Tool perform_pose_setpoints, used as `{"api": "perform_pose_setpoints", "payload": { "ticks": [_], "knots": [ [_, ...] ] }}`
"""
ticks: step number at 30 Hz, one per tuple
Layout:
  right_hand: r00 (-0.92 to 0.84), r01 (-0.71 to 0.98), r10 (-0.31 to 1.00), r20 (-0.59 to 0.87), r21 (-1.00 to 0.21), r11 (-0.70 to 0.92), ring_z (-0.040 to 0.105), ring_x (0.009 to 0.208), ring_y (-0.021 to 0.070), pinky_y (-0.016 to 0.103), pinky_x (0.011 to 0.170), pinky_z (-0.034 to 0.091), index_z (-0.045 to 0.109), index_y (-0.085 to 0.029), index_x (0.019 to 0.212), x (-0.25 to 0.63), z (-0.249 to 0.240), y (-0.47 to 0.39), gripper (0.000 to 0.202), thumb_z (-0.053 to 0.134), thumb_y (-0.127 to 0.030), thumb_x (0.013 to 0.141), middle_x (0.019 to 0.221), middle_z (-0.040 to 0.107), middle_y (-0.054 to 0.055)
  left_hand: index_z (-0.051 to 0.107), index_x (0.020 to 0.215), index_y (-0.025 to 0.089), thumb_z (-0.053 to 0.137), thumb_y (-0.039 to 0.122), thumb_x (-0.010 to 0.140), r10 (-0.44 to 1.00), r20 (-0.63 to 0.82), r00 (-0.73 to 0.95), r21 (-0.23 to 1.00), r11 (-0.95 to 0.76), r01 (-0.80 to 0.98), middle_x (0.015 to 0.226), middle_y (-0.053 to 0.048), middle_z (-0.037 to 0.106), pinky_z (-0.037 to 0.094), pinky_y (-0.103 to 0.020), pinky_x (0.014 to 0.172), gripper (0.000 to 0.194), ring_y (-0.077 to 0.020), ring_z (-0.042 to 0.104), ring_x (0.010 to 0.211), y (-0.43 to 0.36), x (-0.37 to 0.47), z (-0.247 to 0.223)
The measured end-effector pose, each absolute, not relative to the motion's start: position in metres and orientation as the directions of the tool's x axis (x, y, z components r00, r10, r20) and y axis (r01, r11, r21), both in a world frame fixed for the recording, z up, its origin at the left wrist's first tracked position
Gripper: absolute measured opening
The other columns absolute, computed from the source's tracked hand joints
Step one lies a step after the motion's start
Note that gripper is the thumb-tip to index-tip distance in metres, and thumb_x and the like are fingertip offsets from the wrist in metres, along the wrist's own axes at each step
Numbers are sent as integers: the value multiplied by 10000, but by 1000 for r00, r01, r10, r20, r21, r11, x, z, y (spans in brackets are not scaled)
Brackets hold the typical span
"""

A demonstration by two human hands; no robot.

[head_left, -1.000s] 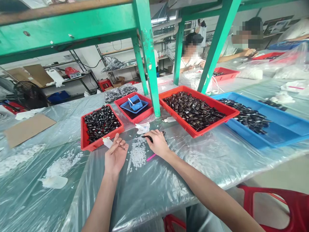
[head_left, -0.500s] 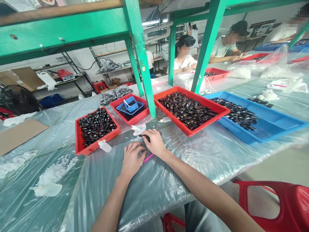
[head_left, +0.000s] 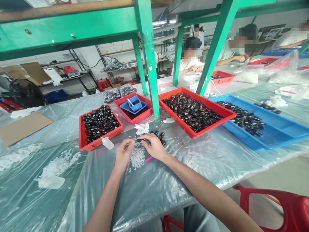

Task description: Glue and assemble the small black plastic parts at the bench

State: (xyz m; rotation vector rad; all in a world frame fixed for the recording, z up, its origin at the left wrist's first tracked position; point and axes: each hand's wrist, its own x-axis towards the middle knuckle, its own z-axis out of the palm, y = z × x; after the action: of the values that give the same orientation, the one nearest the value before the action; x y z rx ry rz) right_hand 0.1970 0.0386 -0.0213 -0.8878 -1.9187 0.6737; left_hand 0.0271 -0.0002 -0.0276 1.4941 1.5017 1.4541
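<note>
Between my hands is a small black piece (head_left: 140, 140), pinched in the fingers of my right hand (head_left: 154, 146). My left hand (head_left: 124, 153) has its thumb and fingertips together at the piece's left end; whether they grip it or something tiny is too small to tell. Just below my fingers lies a pile of small clear-white bits (head_left: 137, 157). A pink tool (head_left: 149, 158) shows partly beside my right wrist. Several black pieces (head_left: 161, 137) lie behind my right hand, and a crumpled white tissue (head_left: 142, 128) is beyond my fingers.
Red trays of black pieces stand at left (head_left: 83, 138) and right (head_left: 193, 133), beside a blue tray (head_left: 285, 125). A small white bottle (head_left: 107, 143) leans by the left tray. A green post (head_left: 152, 71) rises ahead. Co-workers sit across the table; a red stool (head_left: 287, 206) is at lower right.
My left hand has lifted off the white bits and come up to the black piece, uncovering the pile. My right hand has turned, showing black pieces behind it. The view has shifted slightly.
</note>
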Motion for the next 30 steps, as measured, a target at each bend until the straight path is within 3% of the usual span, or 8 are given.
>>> {"api": "perform_pose_setpoints", "payload": {
  "ticks": [3,6,23,30],
  "knots": [
    [-374,269,795,478,-764,586,595,927,184,341,892,448,688,-224,995,195,-20,34,171,578,-126,908,991,700,27,672,844,177,674,447,796,958,149,-245,987,-128,98,997,-69,683,431,-299,769,274,-194,586,870,1,21,-25],
    [-380,252,802,461,-783,569,596,934,186,351,897,450,690,-224,1001,194,-18,32,173,574,-132,911,998,700,32,690,840,172,707,467,762,968,116,-224,993,-109,44,949,-58,678,415,-275,707,306,-166,552,786,0,24,-23],
    [-385,251,809,444,-793,555,598,925,178,336,887,458,698,-222,1014,194,-16,31,182,565,-142,919,993,699,34,688,860,165,692,468,788,980,125,-157,992,-118,55,848,-50,655,426,-269,669,311,-173,574,766,-2,23,-23],
    [-431,238,757,491,-747,621,581,954,186,338,892,446,677,-211,992,199,-17,31,195,518,-119,928,978,682,43,674,862,173,709,463,776,986,118,-119,990,-106,97,785,-26,648,425,-263,663,305,-164,581,736,-4,26,-21]
  ]
}}
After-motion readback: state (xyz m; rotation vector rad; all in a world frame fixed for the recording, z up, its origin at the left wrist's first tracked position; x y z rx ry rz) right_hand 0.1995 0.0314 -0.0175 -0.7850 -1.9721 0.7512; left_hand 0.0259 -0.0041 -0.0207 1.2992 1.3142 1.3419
